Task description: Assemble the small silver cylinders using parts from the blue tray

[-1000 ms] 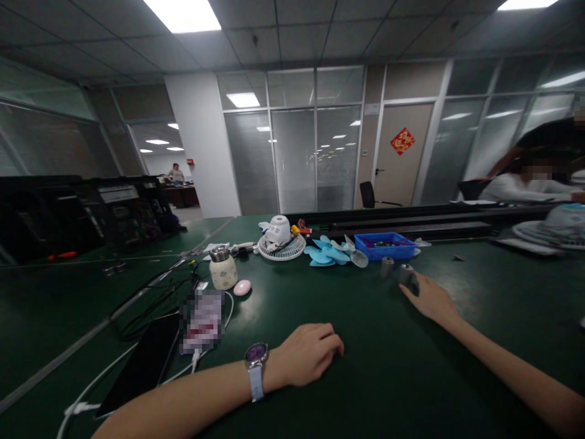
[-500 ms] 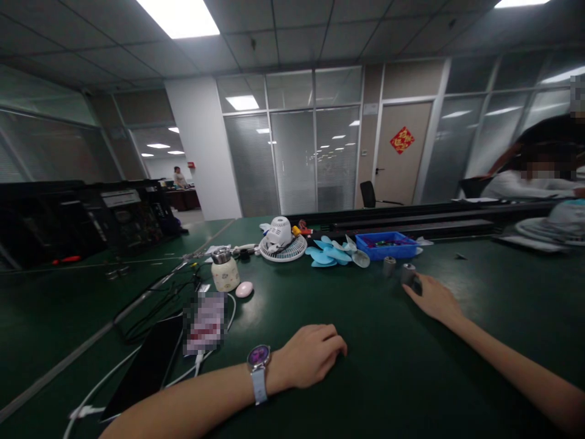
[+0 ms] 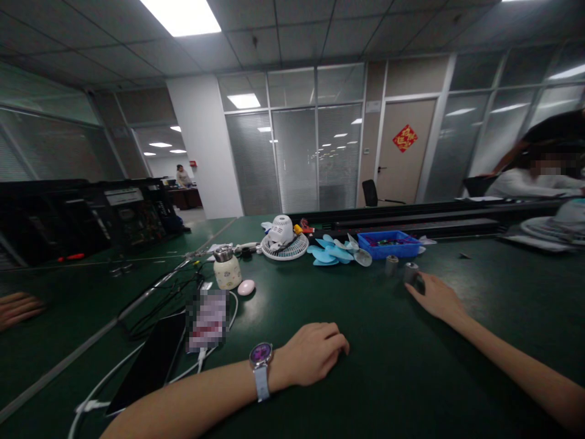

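Note:
My right hand [image 3: 436, 297] reaches forward over the green table, thumb and forefinger closed about a small grey cylinder [image 3: 410, 272] that stands upright. A second grey cylinder [image 3: 391, 265] stands just left of it, apart from the hand. My left hand [image 3: 315, 353] rests on the tabletop nearer to me, fingers loosely curled under and no object showing in them; its fingertips are partly hidden. A watch [image 3: 261, 353] with a pale strap is on the left wrist.
Beyond the hands lie light-blue fan blades [image 3: 336, 251], a blue bin [image 3: 388, 245] of small parts and a white fan housing [image 3: 281, 235]. To the left are a cream bottle [image 3: 227, 270], a pink oval object [image 3: 246, 288], cables and a dark tablet [image 3: 148, 360]. Another person's hand [image 3: 19, 309] is at far left.
Another person's hand has come into view at the left edge. The whole view has shifted slightly; both my hands keep about the same pose and place on the table.

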### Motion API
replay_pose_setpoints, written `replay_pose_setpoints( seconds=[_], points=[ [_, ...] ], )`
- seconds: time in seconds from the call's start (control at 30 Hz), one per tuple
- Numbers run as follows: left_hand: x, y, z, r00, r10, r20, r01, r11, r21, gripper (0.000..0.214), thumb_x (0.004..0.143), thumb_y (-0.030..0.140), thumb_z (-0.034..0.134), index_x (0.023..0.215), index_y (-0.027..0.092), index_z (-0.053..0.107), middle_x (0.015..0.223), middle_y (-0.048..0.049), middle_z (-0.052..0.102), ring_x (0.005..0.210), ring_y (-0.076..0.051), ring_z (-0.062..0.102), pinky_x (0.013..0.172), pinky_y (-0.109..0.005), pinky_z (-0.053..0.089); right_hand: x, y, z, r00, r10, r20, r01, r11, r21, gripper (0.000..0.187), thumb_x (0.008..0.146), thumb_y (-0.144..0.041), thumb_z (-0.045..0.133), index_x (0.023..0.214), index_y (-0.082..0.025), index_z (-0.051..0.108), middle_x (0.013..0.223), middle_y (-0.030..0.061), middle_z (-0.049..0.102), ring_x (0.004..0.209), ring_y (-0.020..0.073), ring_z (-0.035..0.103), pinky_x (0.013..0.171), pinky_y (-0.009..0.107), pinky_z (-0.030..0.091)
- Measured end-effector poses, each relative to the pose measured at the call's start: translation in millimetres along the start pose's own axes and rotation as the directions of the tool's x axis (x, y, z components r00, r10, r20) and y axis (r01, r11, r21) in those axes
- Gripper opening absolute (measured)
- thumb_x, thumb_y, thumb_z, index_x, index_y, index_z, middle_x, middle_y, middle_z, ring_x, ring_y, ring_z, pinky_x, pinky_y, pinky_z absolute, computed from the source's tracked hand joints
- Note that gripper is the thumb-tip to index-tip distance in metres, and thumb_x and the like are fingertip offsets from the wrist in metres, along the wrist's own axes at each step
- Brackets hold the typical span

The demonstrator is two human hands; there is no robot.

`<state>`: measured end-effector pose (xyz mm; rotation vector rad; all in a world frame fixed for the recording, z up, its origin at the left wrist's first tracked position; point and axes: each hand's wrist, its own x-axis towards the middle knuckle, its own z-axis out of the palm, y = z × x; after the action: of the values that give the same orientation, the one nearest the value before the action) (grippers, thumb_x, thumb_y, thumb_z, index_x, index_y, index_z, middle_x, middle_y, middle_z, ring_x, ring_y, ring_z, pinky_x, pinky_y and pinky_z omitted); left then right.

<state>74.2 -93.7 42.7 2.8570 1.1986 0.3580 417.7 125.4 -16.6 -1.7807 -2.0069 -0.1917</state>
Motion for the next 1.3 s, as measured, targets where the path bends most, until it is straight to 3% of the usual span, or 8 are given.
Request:
replay_pose_setpoints(
  seconds=[0.27, 0.53, 0.67, 0.8, 0.9, 1.1, 1.2, 1.3],
  points=[
    [-0.4, -1.5, 2.9, 1.0, 0.009, -0.009, -0.009, 1.0, 0.017, 0.02, 0.091, 0.018, 0.044, 0.108, 0.022, 0.053, 0.105, -0.0023, 0.061, 0.09, -0.015, 0.06, 0.079, -0.026, 0.048, 31.2, -24.1, -15.4, 0.992, 0.057, -0.116, -0.052, 0.998, 0.044, 0.074, 0.084, -0.064, 0.042, 0.134, -0.01, 0.047, 0.123, 0.0204, 0.061, 0.108, 0.0352, 0.059, 0.086, 0.045, 0.046],
    [0.3, -2.0, -0.9, 1.0, 0.023, -0.008, -0.023, 0.999, 0.024, 0.02, 0.091, 0.017, 0.043, 0.107, 0.022, 0.054, 0.103, -0.0023, 0.061, 0.087, -0.015, 0.059, 0.077, -0.026, 0.047, 78.0, -46.1, -23.4, 0.992, 0.007, 0.127, 0.002, 0.998, -0.068, 0.064, 0.079, -0.069, 0.049, 0.107, -0.016, 0.071, 0.1, 0.0177, 0.071, 0.1, 0.0357, 0.062, 0.091, 0.05, 0.035],
    [0.0, -3.1, 2.0, 0.999, 0.024, -0.025, -0.023, 0.999, 0.027, 0.019, 0.091, 0.019, 0.043, 0.107, 0.022, 0.054, 0.103, -0.0025, 0.061, 0.086, -0.015, 0.058, 0.075, -0.027, 0.046, 74.0, -54.0, -25.2, 0.998, -0.054, 0.04, 0.059, 0.988, -0.14, 0.055, 0.077, -0.068, 0.052, 0.094, -0.021, 0.075, 0.099, 0.0135, 0.071, 0.108, 0.0356, 0.057, 0.102, 0.059, 0.02],
    [0.2, -2.5, 5.5, 0.992, -0.041, -0.117, 0.039, 0.999, -0.017, 0.019, 0.09, 0.021, 0.045, 0.107, 0.021, 0.054, 0.098, -0.0031, 0.063, 0.083, -0.016, 0.057, 0.075, -0.03, 0.046, 42.7, -92.5, -37.1, 0.958, -0.273, -0.086, 0.27, 0.962, -0.046, 0.049, 0.078, -0.066, 0.053, 0.09, -0.023, 0.073, 0.105, 0.0107, 0.071, 0.118, 0.0343, 0.052, 0.108, 0.059, 0.012],
    [0.8, -3.5, 5.3, 0.923, -0.211, -0.322, 0.171, 0.974, -0.149, 0.017, 0.091, 0.022, 0.045, 0.106, 0.021, 0.054, 0.098, -0.0045, 0.062, 0.089, -0.018, 0.056, 0.081, -0.033, 0.046, 5.8, -139.6, -46.4, 0.893, -0.442, -0.084, 0.45, 0.874, 0.185, 0.045, 0.082, -0.063, 0.053, 0.094, -0.023, 0.071, 0.1, 0.0078, 0.072, 0.104, 0.0282, 0.061, 0.107, 0.054, 0.021],
    [4.9, -24.7, 13.3, 0.634, -0.539, -0.554, 0.301, 0.832, -0.465, 0.026, 0.092, 0.03, 0.049, 0.117, 0.022, 0.048, 0.114, -0.0074, 0.056, 0.102, -0.02, 0.055, 0.088, -0.038, 0.048, -50.1, -203.2, -47.6, 0.808, -0.586, -0.056, 0.53, 0.682, 0.504, 0.03, 0.084, -0.049, 0.061, 0.098, -0.023, 0.067, 0.097, 0.0035, 0.073, 0.092, 0.0226, 0.065, 0.101, 0.048, 0.034],
    [8.8, -35.4, 19.9, 0.595, -0.623, -0.508, 0.313, 0.762, -0.567, 0.032, 0.091, 0.033, 0.052, 0.121, 0.023, 0.047, 0.118, -0.007, 0.058, 0.106, -0.021, 0.057, 0.089, -0.04, 0.049, -58.9, -209.5, -41.4, 0.838, -0.543, -0.041, 0.469, 0.682, 0.561, 0.023, 0.083, -0.043, 0.064, 0.096, -0.023, 0.067, 0.095, 0.0027, 0.072, 0.09, 0.0221, 0.065, 0.09, 0.042, 0.042],
    [12.1, -37.9, 21.4, 0.618, -0.633, -0.467, 0.293, 0.736, -0.61, 0.034, 0.09, 0.033, 0.053, 0.122, 0.023, 0.048, 0.124, -0.0074, 0.059, 0.112, -0.021, 0.058, 0.093, -0.041, 0.048, -62.5, -209.9, -33.6, 0.867, -0.497, -0.034, 0.409, 0.672, 0.617, 0.02, 0.08, -0.037, 0.066, 0.094, -0.023, 0.068, 0.092, 0.0016, 0.071, 0.088, 0.0216, 0.065, 0.084, 0.037, 0.045]
  ],
)
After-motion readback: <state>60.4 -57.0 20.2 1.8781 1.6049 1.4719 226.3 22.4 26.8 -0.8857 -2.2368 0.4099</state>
